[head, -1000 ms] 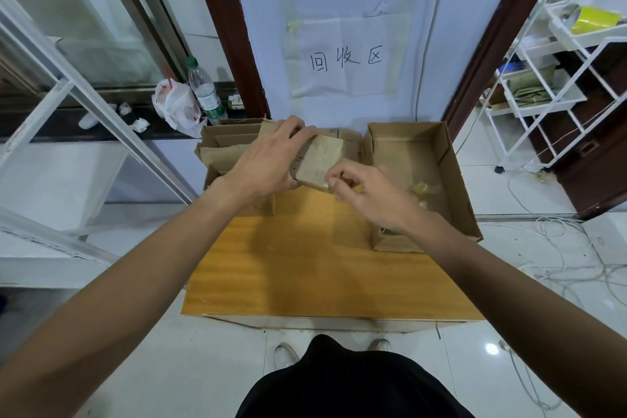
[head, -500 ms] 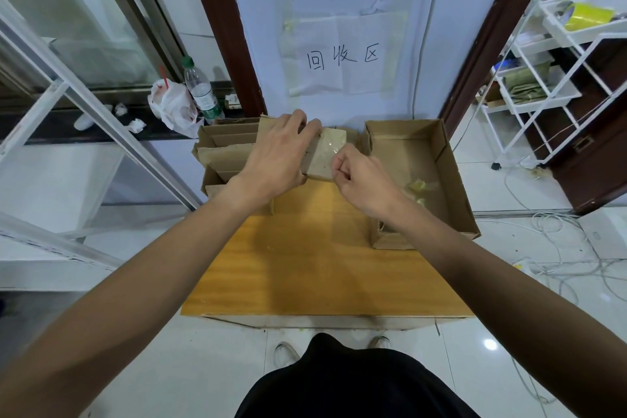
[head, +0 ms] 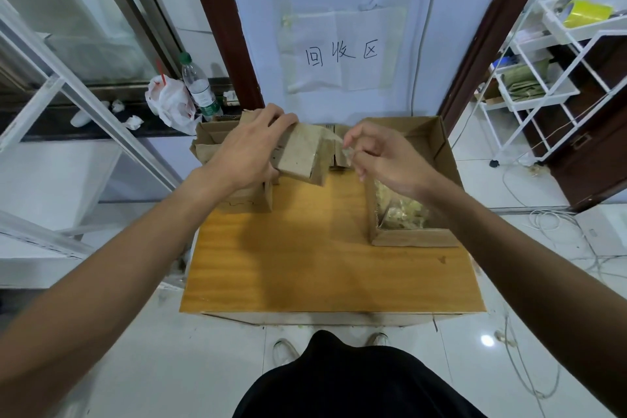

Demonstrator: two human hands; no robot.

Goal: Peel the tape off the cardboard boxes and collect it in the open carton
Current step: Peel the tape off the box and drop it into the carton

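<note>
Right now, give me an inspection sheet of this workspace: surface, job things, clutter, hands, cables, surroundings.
Surface: wooden table.
Job's things: small box held above the table; tape strip partly peeled from it; open carton on the right holds crumpled tape; stacked boxes on the left.
Clutter: bottle and plastic bag on the ledge behind.
Hands: left hand grips the small box; right hand pinches the tape strip.
Cables: loose cables on the floor, right.
Surroundings: paper sign on the wall; white rack at right.

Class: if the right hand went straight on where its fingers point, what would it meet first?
Probably the cardboard box the left hand grips; the right hand, pinching tape, points leftward at it. Depth unclear.
</note>
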